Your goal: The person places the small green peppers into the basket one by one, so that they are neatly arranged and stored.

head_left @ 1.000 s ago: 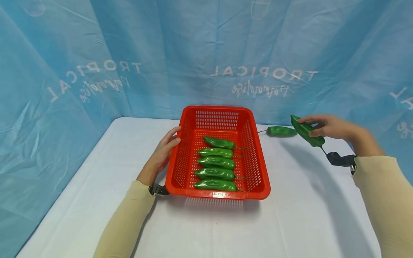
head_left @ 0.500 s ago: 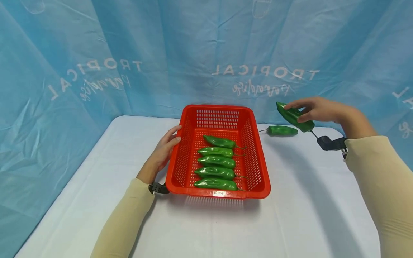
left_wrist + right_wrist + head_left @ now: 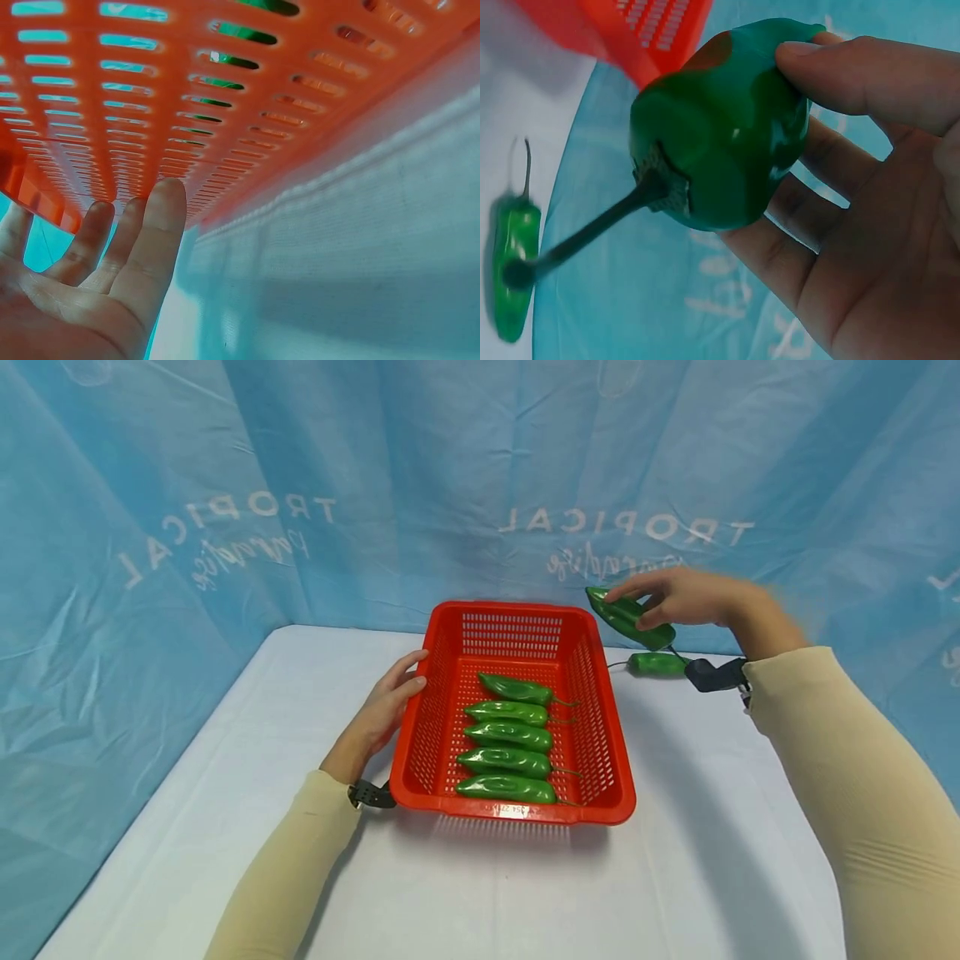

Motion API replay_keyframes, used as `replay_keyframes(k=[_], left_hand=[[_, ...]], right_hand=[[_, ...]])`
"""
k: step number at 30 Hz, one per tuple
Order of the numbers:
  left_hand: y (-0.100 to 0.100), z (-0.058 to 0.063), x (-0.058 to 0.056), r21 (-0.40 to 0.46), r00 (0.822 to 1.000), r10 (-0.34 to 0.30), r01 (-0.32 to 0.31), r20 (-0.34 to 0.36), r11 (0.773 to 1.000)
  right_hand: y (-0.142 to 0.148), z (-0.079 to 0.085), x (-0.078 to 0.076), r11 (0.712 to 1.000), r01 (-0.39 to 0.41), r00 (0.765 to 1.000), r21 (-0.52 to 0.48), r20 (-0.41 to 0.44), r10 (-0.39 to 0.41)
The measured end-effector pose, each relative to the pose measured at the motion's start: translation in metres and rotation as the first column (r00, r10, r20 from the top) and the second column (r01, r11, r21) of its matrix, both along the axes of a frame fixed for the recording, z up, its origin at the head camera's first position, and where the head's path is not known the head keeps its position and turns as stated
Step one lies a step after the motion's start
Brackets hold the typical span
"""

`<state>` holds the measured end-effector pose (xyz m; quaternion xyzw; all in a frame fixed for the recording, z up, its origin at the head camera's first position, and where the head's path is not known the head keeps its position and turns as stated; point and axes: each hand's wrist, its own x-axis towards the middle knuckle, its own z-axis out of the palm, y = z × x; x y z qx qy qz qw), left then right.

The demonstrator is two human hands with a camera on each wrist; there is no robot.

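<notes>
My right hand (image 3: 686,597) pinches a green chili pepper (image 3: 630,620) between thumb and fingers, up off the table near the basket's far right corner. In the right wrist view the held pepper's thick stem points toward the camera. A red perforated basket (image 3: 600,814) stands mid-table with several green chili peppers (image 3: 513,735) lying in a row inside. At its left side, my left hand (image 3: 382,706) rests its fingers against the outside; the left wrist view shows the extended fingers (image 3: 163,210) by the slotted wall. Another green chili pepper (image 3: 652,664) lies on the table right of the basket.
A white cloth covers the table (image 3: 225,735). Behind and to the sides hangs a blue curtain (image 3: 450,460) with white lettering, close to the table's back edge. Dark straps (image 3: 372,794) sit on both wrists.
My right hand has moved left and upward with the held chili pepper, toward the basket. My left hand stays at the basket's left side, and the peppers inside lie as before.
</notes>
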<state>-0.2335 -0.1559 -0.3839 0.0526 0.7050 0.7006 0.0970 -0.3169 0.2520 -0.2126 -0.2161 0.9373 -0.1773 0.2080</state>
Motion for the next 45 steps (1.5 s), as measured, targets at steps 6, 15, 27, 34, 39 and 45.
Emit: replay_keyframes(k=[6,15,27,34,39,45], left_hand=[[0.002,0.0,0.002,-0.015,1.0,0.003,-0.003,-0.003,1.0],[0.002,-0.001,0.003,-0.007,1.0,0.008,-0.008,-0.002,1.0],[0.004,-0.003,0.005,-0.006,1.0,0.018,-0.018,-0.011,1.0],[0.005,-0.003,0.006,-0.008,1.0,0.021,-0.021,-0.017,1.0],[0.005,-0.004,0.008,-0.008,0.999,0.018,-0.019,-0.029,1.0],[0.005,-0.002,0.008,-0.007,0.999,0.015,-0.016,-0.039,1.0]], right_hand=[[-0.035,-0.003,-0.005,0.999,-0.038,0.998,-0.021,0.046,0.039],[-0.075,-0.031,-0.017,0.992,-0.082,0.994,-0.1,0.058,0.089],[-0.103,-0.063,-0.028,0.99,-0.088,0.992,-0.107,0.079,0.097],[-0.105,-0.072,-0.031,0.988,-0.063,0.989,-0.138,0.122,0.08],[-0.106,-0.077,-0.032,0.987,-0.06,0.991,-0.147,0.113,0.077],[-0.107,-0.086,-0.032,0.987,-0.041,0.989,-0.157,0.133,0.062]])
